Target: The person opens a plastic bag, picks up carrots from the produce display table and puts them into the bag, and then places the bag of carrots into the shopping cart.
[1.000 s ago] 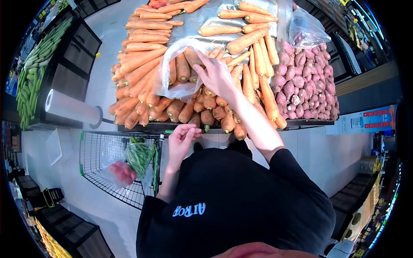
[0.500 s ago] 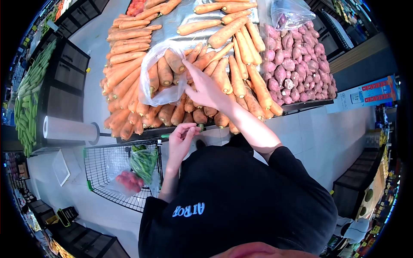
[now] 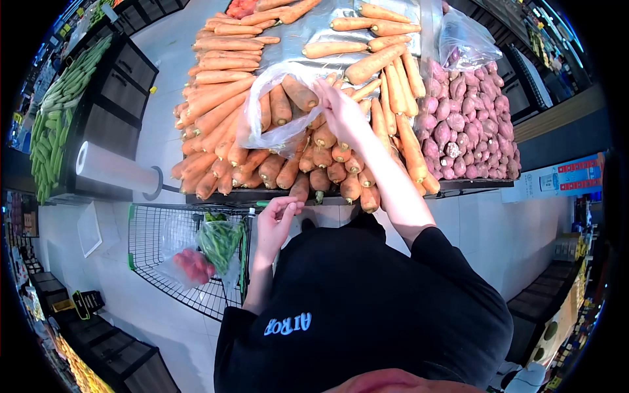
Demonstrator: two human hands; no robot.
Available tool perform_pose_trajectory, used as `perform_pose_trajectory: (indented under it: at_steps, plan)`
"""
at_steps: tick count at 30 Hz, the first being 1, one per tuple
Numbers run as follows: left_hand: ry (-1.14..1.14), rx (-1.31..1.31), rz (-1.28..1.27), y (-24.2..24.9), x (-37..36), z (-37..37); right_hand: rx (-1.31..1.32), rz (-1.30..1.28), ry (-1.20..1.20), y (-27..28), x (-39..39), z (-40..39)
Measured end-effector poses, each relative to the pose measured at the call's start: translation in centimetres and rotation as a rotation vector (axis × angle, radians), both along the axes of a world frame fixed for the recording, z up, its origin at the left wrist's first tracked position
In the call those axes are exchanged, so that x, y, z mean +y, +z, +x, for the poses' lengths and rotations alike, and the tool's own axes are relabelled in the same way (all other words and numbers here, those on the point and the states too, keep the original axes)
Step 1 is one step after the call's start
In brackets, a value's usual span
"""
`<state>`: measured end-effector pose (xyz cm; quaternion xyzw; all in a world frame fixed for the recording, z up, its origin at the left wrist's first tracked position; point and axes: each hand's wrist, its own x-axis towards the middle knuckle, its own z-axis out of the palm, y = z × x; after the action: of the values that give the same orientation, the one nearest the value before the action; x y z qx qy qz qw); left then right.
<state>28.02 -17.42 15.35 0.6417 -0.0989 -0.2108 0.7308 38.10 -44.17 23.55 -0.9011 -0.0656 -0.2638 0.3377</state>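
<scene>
My right hand [image 3: 342, 114] reaches out over a big pile of carrots [image 3: 216, 98] and pinches the rim of a clear plastic bag [image 3: 262, 128]. The bag lies on the pile with a few carrots [image 3: 280, 105] inside it. My left hand [image 3: 278, 219] is held close to my body below the front edge of the display. Its fingers are curled in, just beside the green handle of a wire shopping cart [image 3: 157, 262]. I see nothing in that hand.
Purple sweet potatoes [image 3: 468, 124] fill the right of the display, with a clear bag [image 3: 468, 42] lying on them. The cart holds a bag of green peppers [image 3: 216, 239] and a bag of red produce [image 3: 190, 265]. A bag roll [image 3: 114, 169] and green vegetables [image 3: 62, 98] are on the left.
My right hand has moved a little farther up along the bag's rim, and the view has shifted. The left hand stays by the cart handle.
</scene>
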Motion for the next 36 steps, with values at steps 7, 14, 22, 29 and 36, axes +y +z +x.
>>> perform_pose_trajectory:
  at_steps: [7, 14, 22, 29, 36]
  plan:
    - [0.064, 0.003, -0.002, -0.4, 1.1, -0.7, -0.213, -0.104, 0.059, 1.2, 1.8, -1.3]
    - [0.066, -0.013, 0.044, -0.2, 0.9, -0.9, -0.440, 0.052, 0.132, 3.3, 2.8, -1.1]
    - [0.041, -0.033, 0.117, 0.6, -0.8, -1.3, -0.244, 0.133, 0.167, -0.2, 0.9, -3.6]
    - [-0.003, -0.108, 0.206, 2.1, -3.1, -1.6, -0.220, 0.195, 0.116, -0.3, -0.2, -5.8]
    - [-0.018, -0.165, 0.284, 2.1, -5.9, -2.7, -0.167, 0.171, -0.022, -2.7, -5.2, -11.7]
